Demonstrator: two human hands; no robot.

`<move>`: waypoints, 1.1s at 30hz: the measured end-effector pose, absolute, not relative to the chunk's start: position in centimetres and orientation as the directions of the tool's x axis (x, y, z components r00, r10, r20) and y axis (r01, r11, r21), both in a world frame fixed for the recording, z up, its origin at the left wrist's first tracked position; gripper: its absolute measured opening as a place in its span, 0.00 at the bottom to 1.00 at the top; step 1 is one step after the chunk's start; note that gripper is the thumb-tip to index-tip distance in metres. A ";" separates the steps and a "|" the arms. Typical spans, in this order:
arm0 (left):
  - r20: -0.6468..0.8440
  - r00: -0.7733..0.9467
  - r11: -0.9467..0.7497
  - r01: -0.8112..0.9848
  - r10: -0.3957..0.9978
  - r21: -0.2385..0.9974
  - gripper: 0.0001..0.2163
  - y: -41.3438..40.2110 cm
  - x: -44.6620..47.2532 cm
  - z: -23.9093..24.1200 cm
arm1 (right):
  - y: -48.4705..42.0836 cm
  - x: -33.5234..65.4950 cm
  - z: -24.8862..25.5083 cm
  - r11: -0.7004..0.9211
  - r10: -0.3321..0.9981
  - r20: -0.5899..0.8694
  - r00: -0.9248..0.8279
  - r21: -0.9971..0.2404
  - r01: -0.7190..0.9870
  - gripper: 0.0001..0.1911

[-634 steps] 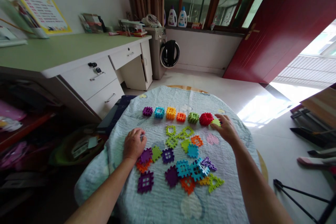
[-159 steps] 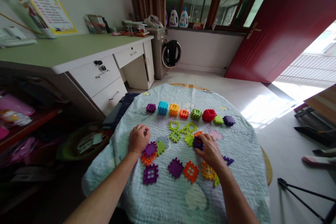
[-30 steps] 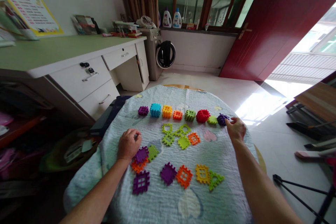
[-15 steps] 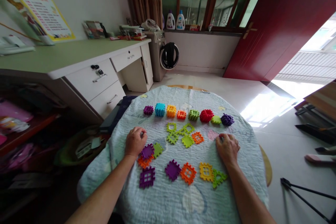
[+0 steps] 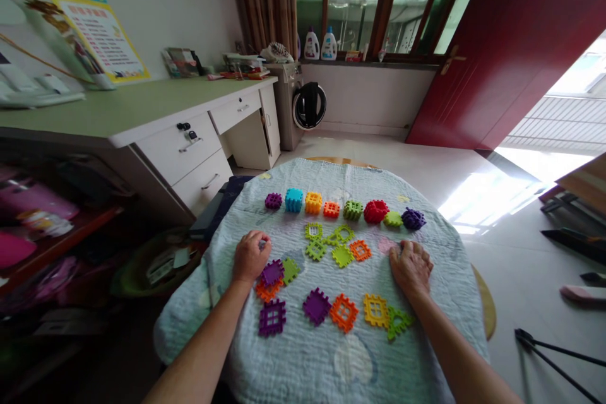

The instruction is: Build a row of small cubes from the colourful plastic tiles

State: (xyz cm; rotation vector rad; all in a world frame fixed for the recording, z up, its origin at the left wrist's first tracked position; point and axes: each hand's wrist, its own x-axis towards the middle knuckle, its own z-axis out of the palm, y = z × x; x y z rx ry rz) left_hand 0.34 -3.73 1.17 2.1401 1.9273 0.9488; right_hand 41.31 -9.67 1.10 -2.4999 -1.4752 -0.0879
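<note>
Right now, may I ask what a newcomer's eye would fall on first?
Probably the row of bright notched plastic pieces, on the far half of the pale-blue patterned cloth. Nearer, the bare left hand and right hand flank flat plastic tiles. Beyond, a dark-red door slants at upper right.

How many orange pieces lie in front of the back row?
3: left one, partly under a purple piece; far one, beside a lime piece; near one, left of the yellow piece. More may be hidden.
</note>
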 end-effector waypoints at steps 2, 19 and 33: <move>0.340 -0.020 -0.155 0.864 0.940 0.480 0.06 -3.5 0.4 1.3 | -9.7 41.3 1.0 -0.472 0.850 0.181 0.495 -0.157 0.868 0.24; -0.038 0.524 -0.492 0.821 0.851 0.288 0.25 0.5 11.6 4.4 | -9.6 41.0 1.1 -0.493 0.838 0.192 0.511 -0.135 0.860 0.25; -0.111 0.428 -0.320 0.801 0.897 0.507 0.19 -0.4 8.3 6.2 | -9.5 40.9 1.4 -0.493 0.843 0.171 0.510 -0.133 0.860 0.24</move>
